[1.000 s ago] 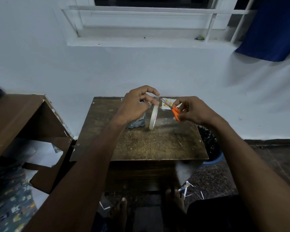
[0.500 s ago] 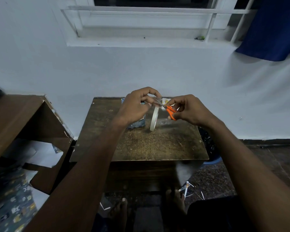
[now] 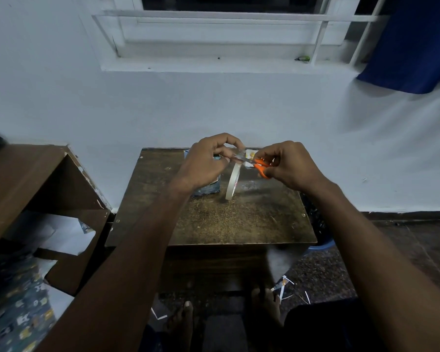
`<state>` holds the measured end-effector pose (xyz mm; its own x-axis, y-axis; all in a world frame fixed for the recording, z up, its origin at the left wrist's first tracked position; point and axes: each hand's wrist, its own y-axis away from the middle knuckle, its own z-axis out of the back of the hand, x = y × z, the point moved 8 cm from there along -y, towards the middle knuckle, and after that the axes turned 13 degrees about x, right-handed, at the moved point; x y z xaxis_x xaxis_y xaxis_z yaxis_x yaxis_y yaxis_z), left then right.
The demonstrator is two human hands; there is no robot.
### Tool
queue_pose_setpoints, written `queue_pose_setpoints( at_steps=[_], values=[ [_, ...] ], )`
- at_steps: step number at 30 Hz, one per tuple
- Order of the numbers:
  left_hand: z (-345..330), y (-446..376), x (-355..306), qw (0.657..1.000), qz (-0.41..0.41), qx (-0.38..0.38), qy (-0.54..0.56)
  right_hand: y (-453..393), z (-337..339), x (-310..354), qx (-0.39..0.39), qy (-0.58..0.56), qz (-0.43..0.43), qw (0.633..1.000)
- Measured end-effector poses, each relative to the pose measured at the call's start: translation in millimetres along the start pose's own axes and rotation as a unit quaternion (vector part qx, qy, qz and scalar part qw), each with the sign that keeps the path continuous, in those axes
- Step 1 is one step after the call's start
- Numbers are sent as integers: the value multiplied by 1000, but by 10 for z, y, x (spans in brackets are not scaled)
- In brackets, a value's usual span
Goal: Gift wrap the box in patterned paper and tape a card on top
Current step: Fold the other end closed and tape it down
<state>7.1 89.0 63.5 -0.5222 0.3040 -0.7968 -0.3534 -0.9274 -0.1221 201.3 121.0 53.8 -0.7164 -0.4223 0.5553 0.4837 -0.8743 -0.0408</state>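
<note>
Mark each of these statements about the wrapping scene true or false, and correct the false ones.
1. The right hand holds orange-handled scissors. True.
2. The tape roll lies flat on the table. False: it stands on edge, hanging from the strip that the left hand pinches.
3. The scissor blades point toward the left hand. True.
4. The wrapped box sits on the floor. False: it sits on the table, behind the left hand.
5. Patterned paper lies at lower left. True.
</note>
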Motion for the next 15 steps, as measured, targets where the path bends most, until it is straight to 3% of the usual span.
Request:
queue_pose_setpoints(
  at_steps=[15],
  values=[
    [-9,-49,74,1000,-1,15,9,-11,-56,8,38,4,0,999]
  ],
)
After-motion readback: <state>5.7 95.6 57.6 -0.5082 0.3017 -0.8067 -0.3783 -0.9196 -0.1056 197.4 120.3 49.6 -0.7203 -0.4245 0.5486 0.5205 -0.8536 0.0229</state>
